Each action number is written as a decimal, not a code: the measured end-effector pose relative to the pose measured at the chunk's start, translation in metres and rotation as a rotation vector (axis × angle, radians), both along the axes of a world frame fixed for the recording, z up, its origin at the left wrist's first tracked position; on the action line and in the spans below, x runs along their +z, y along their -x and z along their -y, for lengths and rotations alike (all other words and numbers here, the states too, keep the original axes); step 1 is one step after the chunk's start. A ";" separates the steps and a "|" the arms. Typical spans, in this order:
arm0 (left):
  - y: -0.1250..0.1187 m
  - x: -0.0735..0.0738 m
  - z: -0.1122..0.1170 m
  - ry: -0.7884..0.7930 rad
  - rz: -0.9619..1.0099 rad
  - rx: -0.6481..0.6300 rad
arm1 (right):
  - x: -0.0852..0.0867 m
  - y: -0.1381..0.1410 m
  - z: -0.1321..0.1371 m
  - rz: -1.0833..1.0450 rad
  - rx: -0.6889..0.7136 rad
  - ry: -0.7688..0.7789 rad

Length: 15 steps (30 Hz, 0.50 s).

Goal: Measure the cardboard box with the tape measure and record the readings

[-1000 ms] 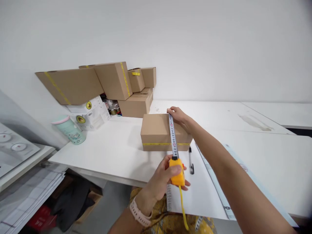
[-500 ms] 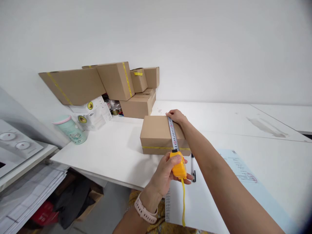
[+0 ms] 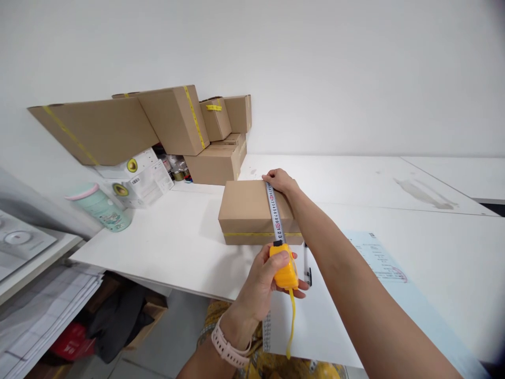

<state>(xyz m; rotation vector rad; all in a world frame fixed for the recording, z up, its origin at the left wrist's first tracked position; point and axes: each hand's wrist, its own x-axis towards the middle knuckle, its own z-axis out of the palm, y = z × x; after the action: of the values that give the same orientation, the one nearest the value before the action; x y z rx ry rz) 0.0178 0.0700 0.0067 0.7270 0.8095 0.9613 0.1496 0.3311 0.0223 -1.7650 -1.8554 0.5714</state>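
Observation:
A closed cardboard box [image 3: 244,202] with a yellow band along its front lies on the white table. My left hand [image 3: 258,279] is wrapped round the yellow case of a tape measure [image 3: 284,269], just in front of the box. The silver blade [image 3: 275,215] runs out across the box top to the far edge. There, the closed fingers of my right hand [image 3: 279,180] pinch the blade's far end, which they hide. From the case hangs a yellow wrist strap [image 3: 291,326]. A pen [image 3: 307,268] lies on a spiral notebook [image 3: 315,326], right of the case.
Several cardboard boxes [image 3: 215,164] are stacked at the back left, above white avocado-print cartons [image 3: 145,181]. A mint tumbler [image 3: 104,210] with a pink rim stands by the left edge. Pale blue printed paper [image 3: 379,258] lies under my right forearm.
The camera view has shifted slightly, so the scene sits further left and higher. Both hands keep the tape across the box, with little visible change between them.

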 end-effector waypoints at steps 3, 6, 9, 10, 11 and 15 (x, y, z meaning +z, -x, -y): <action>0.001 0.001 0.000 0.001 -0.001 -0.004 | 0.002 0.001 0.002 0.005 -0.002 0.009; 0.003 0.001 0.000 -0.008 0.005 -0.012 | 0.006 0.002 0.004 0.012 0.005 0.013; 0.006 0.001 0.001 -0.017 0.010 -0.020 | 0.009 0.002 0.009 0.007 0.009 0.000; 0.006 0.001 0.001 -0.018 0.010 -0.021 | 0.010 0.002 0.010 0.005 0.010 -0.004; 0.006 0.000 0.001 -0.019 0.008 -0.022 | 0.010 0.002 0.011 0.002 0.009 -0.005; 0.005 -0.001 -0.003 -0.019 -0.008 -0.017 | 0.007 0.004 0.008 -0.001 0.002 0.009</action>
<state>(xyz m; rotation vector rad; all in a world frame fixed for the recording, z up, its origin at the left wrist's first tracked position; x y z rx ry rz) 0.0125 0.0727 0.0056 0.7538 0.8007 0.9524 0.1453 0.3231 0.0289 -1.7688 -1.8571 0.5822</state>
